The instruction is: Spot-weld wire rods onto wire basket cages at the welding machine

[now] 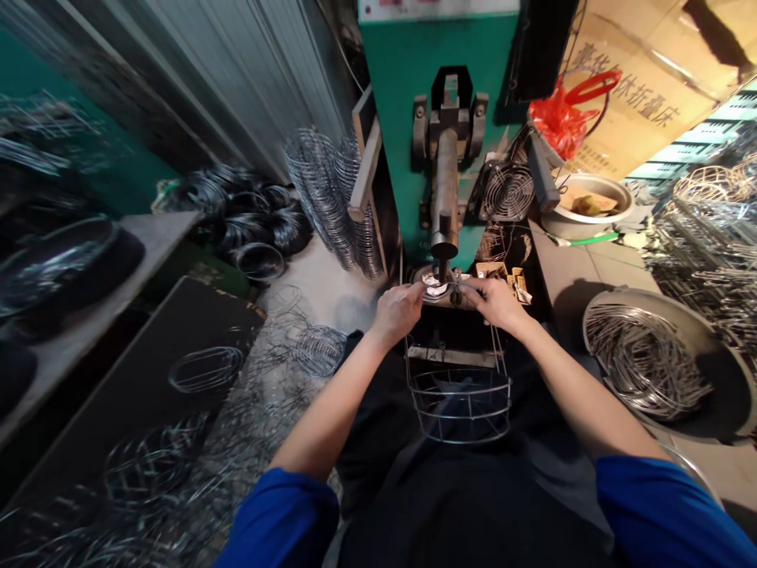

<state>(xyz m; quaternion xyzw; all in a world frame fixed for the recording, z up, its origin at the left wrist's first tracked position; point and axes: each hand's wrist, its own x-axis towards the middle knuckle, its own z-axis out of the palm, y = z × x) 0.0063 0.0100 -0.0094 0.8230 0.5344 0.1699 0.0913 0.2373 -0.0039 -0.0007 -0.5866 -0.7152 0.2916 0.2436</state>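
Observation:
A wire basket frame [461,404] hangs below my hands, in front of my dark apron, its upright wires rising to the machine. My left hand [397,313] is closed on the frame's wire at the left of the spot welder's electrode. On the other side, my right hand [494,300] pinches wire close to the electrode tip. The green spot welder [390,95] stands straight ahead, its thick metal electrode arm [445,197] pointing down between my hands. The exact contact between tip and wire is too small to make out.
A basin [733,394] of bent wires stands at the right, beside piles of wire parts [710,252]. Stacked wire rings [325,197] lean left of the welder. Wire pieces lie on the floor and on a dark board [159,379]. A bowl [620,213] stands beyond my right hand.

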